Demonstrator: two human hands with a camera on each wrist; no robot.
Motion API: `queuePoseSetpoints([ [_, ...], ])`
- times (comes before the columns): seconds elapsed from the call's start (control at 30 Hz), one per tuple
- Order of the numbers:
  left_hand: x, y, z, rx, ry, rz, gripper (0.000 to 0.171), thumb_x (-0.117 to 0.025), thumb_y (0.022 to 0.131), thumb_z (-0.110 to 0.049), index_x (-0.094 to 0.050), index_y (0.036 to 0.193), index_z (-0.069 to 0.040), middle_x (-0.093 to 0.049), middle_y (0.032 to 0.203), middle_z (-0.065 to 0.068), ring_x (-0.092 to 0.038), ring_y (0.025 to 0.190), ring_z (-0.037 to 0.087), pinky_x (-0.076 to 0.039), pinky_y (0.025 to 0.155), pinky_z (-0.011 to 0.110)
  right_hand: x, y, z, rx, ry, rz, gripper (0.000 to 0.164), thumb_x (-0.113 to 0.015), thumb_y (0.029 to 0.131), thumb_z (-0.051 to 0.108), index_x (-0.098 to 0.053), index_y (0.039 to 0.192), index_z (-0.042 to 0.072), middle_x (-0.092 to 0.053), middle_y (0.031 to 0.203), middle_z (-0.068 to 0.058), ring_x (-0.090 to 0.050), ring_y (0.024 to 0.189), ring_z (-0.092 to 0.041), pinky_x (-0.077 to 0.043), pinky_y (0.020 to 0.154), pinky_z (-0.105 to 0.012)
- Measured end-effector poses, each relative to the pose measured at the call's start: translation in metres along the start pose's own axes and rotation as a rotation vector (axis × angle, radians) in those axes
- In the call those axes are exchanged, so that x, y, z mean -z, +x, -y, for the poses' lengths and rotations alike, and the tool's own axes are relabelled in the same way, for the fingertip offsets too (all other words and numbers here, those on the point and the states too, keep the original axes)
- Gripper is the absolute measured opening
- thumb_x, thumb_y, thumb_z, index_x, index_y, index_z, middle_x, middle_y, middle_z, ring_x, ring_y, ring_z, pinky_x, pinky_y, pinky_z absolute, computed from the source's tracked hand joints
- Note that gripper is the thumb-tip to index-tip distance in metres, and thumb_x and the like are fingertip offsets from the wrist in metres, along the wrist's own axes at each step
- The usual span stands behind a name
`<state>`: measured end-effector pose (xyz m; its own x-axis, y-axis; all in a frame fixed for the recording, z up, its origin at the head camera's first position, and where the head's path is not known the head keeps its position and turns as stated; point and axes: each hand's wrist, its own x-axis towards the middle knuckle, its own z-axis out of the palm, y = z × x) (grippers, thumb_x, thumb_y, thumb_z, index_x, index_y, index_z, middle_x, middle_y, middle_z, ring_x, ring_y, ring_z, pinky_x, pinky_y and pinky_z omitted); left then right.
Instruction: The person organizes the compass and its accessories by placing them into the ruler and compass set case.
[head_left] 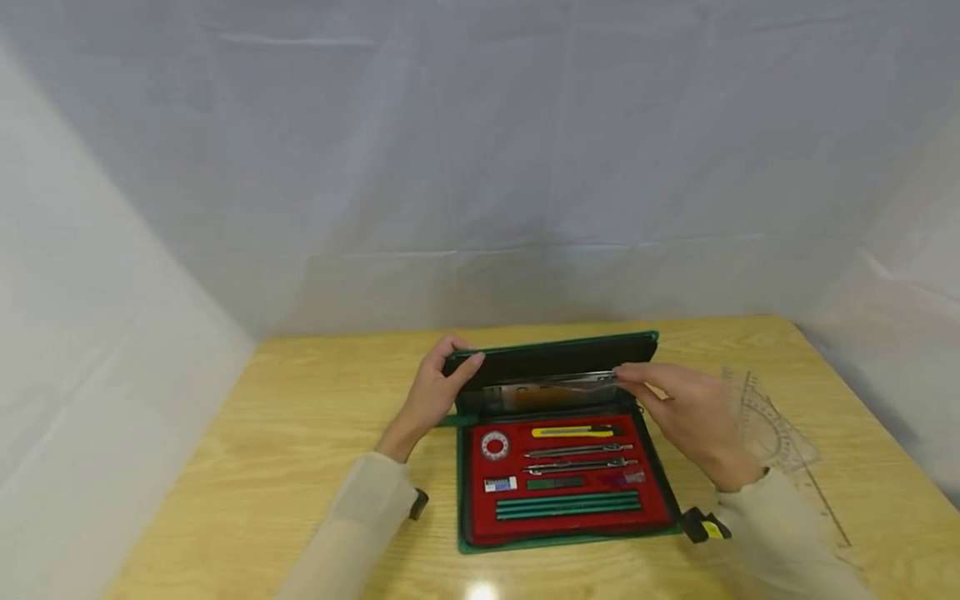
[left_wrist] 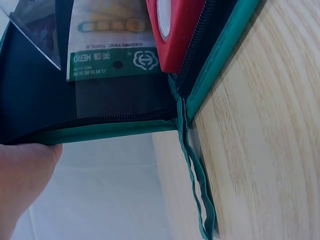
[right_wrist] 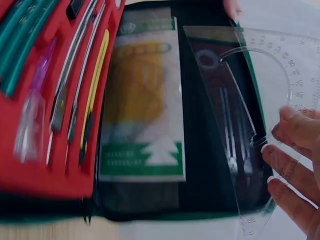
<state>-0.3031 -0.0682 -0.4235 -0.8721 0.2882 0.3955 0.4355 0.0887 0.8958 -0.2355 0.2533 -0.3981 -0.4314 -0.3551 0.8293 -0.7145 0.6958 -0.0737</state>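
Observation:
A green zip case with a dark lid (head_left: 555,358) stands partly raised over a red tray (head_left: 480,518). My left hand (head_left: 433,385) grips the lid's left edge, with the thumb over the inner side. My right hand (head_left: 686,412) pinches a clear set square (right_wrist: 216,82) with a protractor cutout; it overlaps the lid's inside in the right wrist view. A printed card (right_wrist: 140,172) in green, white and orange sits in the lid's clear pocket, reading "Geometric Tools" in the left wrist view.
The tray holds a yellow cutter (head_left: 573,432), metal compasses (head_left: 577,467), a white dial-like disc (head_left: 494,446), an eraser (head_left: 500,484) and green pencils (head_left: 567,505). Transparent rulers (head_left: 780,442) lie on the wooden table (head_left: 300,433) beside my right forearm. Pale sheeting (head_left: 450,167) rises behind.

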Motion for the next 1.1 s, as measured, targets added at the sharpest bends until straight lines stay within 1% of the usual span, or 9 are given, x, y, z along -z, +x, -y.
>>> queuePoseSetpoints([
  [0.07, 0.0, 0.0, -0.002, 0.004, -0.016, -0.003, 0.012, -0.058, 0.096, -0.014, -0.057, 0.103, -0.005, -0.056, 0.106, 0.007, -0.051, 0.104, 0.022, -0.038, 0.092, 0.041, -0.008, 0.003, 0.0, -0.006, -0.001, 0.028, 0.031, -0.058, 0.095, 0.035, -0.075, 0.095, 0.008, -0.072, 0.092, -0.005, -0.069, 0.077, -0.019, -0.054, 0.065, -0.038],
  [0.17, -0.001, -0.002, -0.013, -0.004, -0.021, 0.001, 0.011, -0.057, 0.096, -0.009, -0.056, 0.103, 0.0, -0.056, 0.105, 0.009, -0.052, 0.101, 0.022, -0.04, 0.09, 0.04, -0.02, 0.006, -0.001, -0.007, -0.003, 0.05, 0.015, -0.074, 0.084, 0.02, -0.075, 0.094, 0.009, -0.072, 0.091, -0.005, -0.069, 0.075, -0.019, -0.054, 0.063, -0.039],
  [0.23, -0.002, -0.003, -0.021, -0.007, -0.021, 0.006, 0.012, -0.057, 0.096, -0.006, -0.056, 0.103, 0.003, -0.056, 0.105, 0.011, -0.052, 0.1, 0.022, -0.04, 0.09, 0.039, -0.028, 0.009, -0.002, -0.004, -0.006, 0.058, 0.02, -0.08, 0.074, 0.009, -0.075, 0.093, 0.009, -0.072, 0.09, -0.006, -0.069, 0.074, -0.019, -0.054, 0.062, -0.039],
  [0.27, -0.003, -0.004, -0.025, -0.009, -0.015, 0.008, 0.012, -0.056, 0.096, -0.005, -0.055, 0.103, 0.004, -0.056, 0.105, 0.012, -0.052, 0.1, 0.021, -0.041, 0.09, 0.039, -0.031, 0.01, -0.002, -0.002, -0.011, 0.063, 0.022, -0.081, 0.072, 0.009, -0.075, 0.093, 0.01, -0.072, 0.09, -0.005, -0.069, 0.072, -0.019, -0.054, 0.061, -0.039],
  [0.4, -0.003, -0.005, -0.029, -0.005, -0.007, 0.012, 0.011, -0.056, 0.096, -0.004, -0.055, 0.103, 0.004, -0.056, 0.105, 0.014, -0.051, 0.098, 0.021, -0.041, 0.089, 0.039, -0.042, 0.011, -0.003, -0.016, -0.023, 0.096, 0.02, -0.081, 0.073, 0.014, -0.075, 0.092, 0.012, -0.072, 0.087, -0.003, -0.067, 0.068, -0.015, -0.053, 0.056, -0.035],
  [0.63, -0.002, -0.005, -0.026, -0.02, -0.021, 0.015, 0.01, -0.056, 0.096, -0.005, -0.055, 0.102, 0.003, -0.056, 0.104, 0.011, -0.052, 0.098, 0.02, -0.041, 0.088, 0.038, -0.057, 0.007, -0.01, -0.05, -0.043, 0.11, 0.025, -0.084, 0.068, 0.014, -0.075, 0.092, 0.012, -0.072, 0.086, -0.003, -0.066, 0.067, -0.015, -0.052, 0.053, -0.034],
  [0.87, -0.004, -0.004, -0.024, -0.026, -0.003, 0.016, 0.011, -0.056, 0.096, -0.005, -0.056, 0.103, 0.003, -0.057, 0.104, 0.01, -0.052, 0.098, 0.019, -0.041, 0.089, 0.036, -0.065, -0.003, -0.013, -0.088, -0.098, 0.233, 0.022, -0.078, 0.078, 0.017, -0.076, 0.098, 0.01, -0.071, 0.089, -0.003, -0.066, 0.067, -0.016, -0.052, 0.053, -0.034],
  [0.97, -0.004, -0.004, -0.025, -0.022, 0.005, 0.017, 0.011, -0.056, 0.096, -0.005, -0.056, 0.103, 0.003, -0.057, 0.105, 0.012, -0.052, 0.098, 0.02, -0.041, 0.088, 0.037, -0.066, -0.008, -0.01, -0.108, -0.069, 0.228, 0.021, -0.076, 0.081, 0.014, -0.075, 0.101, 0.008, -0.069, 0.092, -0.004, -0.065, 0.071, -0.016, -0.052, 0.055, -0.033],
  [1.1, -0.003, -0.005, -0.028, -0.014, 0.007, 0.014, 0.011, -0.056, 0.096, -0.006, -0.056, 0.103, 0.003, -0.057, 0.105, 0.012, -0.052, 0.097, 0.02, -0.041, 0.088, 0.038, -0.068, -0.011, -0.006, -0.117, -0.072, 0.162, 0.023, -0.078, 0.079, 0.012, -0.074, 0.101, 0.009, -0.069, 0.092, -0.004, -0.065, 0.072, -0.016, -0.053, 0.058, -0.033],
])
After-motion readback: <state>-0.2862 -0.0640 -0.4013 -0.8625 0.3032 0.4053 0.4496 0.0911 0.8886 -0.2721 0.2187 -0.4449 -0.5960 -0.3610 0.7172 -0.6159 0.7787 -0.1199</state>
